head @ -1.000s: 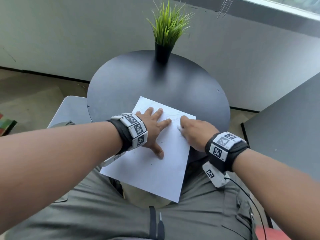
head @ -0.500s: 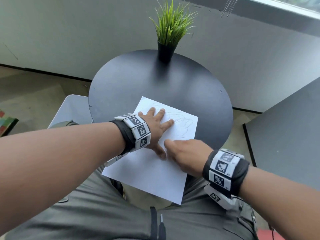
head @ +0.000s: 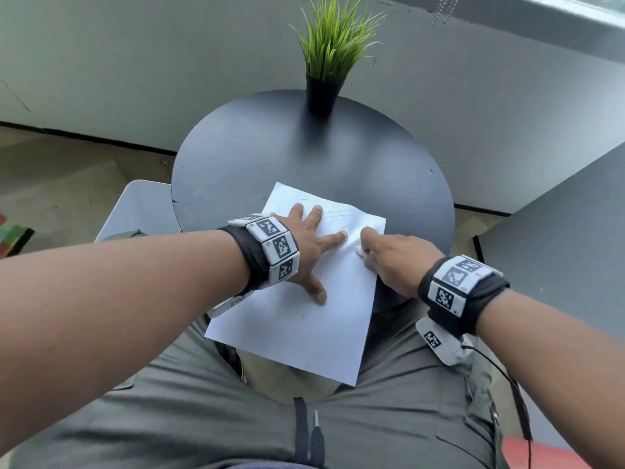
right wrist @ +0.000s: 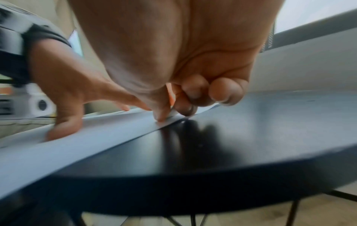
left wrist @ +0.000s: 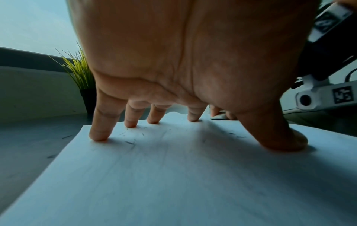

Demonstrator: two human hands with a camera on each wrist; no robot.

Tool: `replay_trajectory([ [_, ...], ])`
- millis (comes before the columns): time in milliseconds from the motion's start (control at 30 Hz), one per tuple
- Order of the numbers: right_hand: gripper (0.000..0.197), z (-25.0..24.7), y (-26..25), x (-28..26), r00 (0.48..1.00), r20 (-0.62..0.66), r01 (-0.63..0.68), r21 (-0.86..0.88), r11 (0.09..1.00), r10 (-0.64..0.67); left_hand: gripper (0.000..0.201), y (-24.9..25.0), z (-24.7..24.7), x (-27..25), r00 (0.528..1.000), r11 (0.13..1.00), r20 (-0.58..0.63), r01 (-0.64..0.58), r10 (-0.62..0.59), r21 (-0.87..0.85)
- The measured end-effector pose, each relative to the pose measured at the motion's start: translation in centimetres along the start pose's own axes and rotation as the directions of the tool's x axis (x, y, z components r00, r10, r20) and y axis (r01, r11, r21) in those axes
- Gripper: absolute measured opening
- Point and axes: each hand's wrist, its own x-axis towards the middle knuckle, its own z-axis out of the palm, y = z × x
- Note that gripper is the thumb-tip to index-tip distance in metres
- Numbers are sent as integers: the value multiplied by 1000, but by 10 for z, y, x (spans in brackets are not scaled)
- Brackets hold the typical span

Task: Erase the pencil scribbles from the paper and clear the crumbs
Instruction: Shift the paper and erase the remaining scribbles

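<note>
Pressing the paper [head: 304, 319] flat on the round table [head: 263, 157], my left hand [head: 306, 247] splays wide; my right hand [head: 394, 257] pinches a small white eraser [head: 361, 251] — mostly hidden by fingers — near faint scribbles [head: 341, 221], potted plant [head: 333, 52] beyond.

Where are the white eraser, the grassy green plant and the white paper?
White eraser [head: 360, 251], head view, tip showing under right fingers.
Grassy green plant [head: 333, 38], head view, leaves.
White paper [head: 304, 326], head view, bare near half.
</note>
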Motion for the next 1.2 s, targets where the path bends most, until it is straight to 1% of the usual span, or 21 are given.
replay_trajectory([
  [67, 17, 1, -7, -3, 1000, -4, 28, -34, 999, -28, 128, 1, 0, 0, 1000, 1000, 5, 5, -5, 2],
  [167, 19, 15, -34, -21, 966, 100, 246, -46, 968, -240, 131, 1, 1, -1, 1000, 1000, 7, 16, -16, 4],
  [200, 17, 14, -33, -22, 964, 116, 246, -49, 968, -239, 131, 0, 1, 0, 1000, 1000, 8, 15, -15, 2],
  [233, 16, 11, -26, -17, 977, 96, 194, -52, 980, -189, 131, 1, 0, 0, 1000, 1000, 8, 13, -13, -3],
  [300, 22, 1, -3, -6, 999, 26, 33, -37, 999, -32, 131, 2, 0, 0, 1000, 1000, 9, 15, -15, -11],
  [333, 22, -1, 3, -4, 1000, 7, 1, -35, 999, -1, 131, 2, 0, 0, 1000, 1000, 12, 19, -19, -7],
  [367, 20, -1, 2, -6, 1000, -2, 20, -44, 999, -20, 131, 2, 0, -1, 1000, 1000, 14, 23, -23, -2],
  [400, 19, 1, -6, -10, 997, 1, 80, -56, 995, -80, 131, 2, 0, -1, 1000, 1000, 13, 22, -22, -1],
  [467, 17, 10, -28, -22, 966, 96, 248, -57, 967, -242, 131, 2, 2, 0, 1000, 1000, 6, 21, -21, -3],
  [500, 15, 13, -32, -25, 955, 125, 277, -40, 960, -270, 131, 2, 1, 0, 1000, 1000, 7, 21, -21, -5],
  [533, 16, 11, -29, -23, 962, 126, 245, -19, 969, -241, 131, 2, 0, 0, 1000, 1000, 10, 20, -20, -6],
  [633, 24, 1, 2, -6, 999, 46, 12, -2, 1000, -12, 131, 3, 0, 0, 1000, 1000, 18, 25, -24, -11],
  [700, 23, 2, 1, -9, 999, 23, 30, -15, 999, -30, 131, 3, 1, 0, 1000, 1000, 17, 26, -26, -6],
  [800, 17, 13, -33, -26, 964, 99, 249, -13, 968, -247, 132, 3, 1, 1, 999, 1000, 16, 28, -28, -10],
  [833, 17, 13, -35, -28, 956, 125, 268, -5, 963, -265, 132, 3, 1, 0, 999, 1000, 17, 29, -29, -9],
  [867, 18, 11, -32, -24, 965, 124, 234, -6, 972, -231, 131, 3, 0, 0, 999, 1000, 18, 27, -26, -9],
  [967, 23, 1, -5, -7, 1000, 28, -5, -33, 999, 6, 130, 3, 1, 0, 1000, 1000, 2, 19, -19, -18],
  [1000, 22, 1, -4, -6, 1000, 2, -28, -47, 999, 28, 130, 3, 2, 0, 1000, 1000, 0, 20, -20, -15],
  [1067, 16, 8, -23, -10, 999, 3, 52, -80, 995, -52, 130, 3, 3, -1, 1000, 1000, 0, 25, -25, -7],
  [1133, 15, 16, -40, -17, 987, 63, 154, -61, 986, -151, 131, 3, 3, 0, 1000, 1000, -1, 25, -25, -2],
  [1200, 14, 13, -28, -8, 997, 57, 51, -44, 998, -49, 130, 2, 2, 0, 1000, 1000, -3, 19, -19, -2],
])
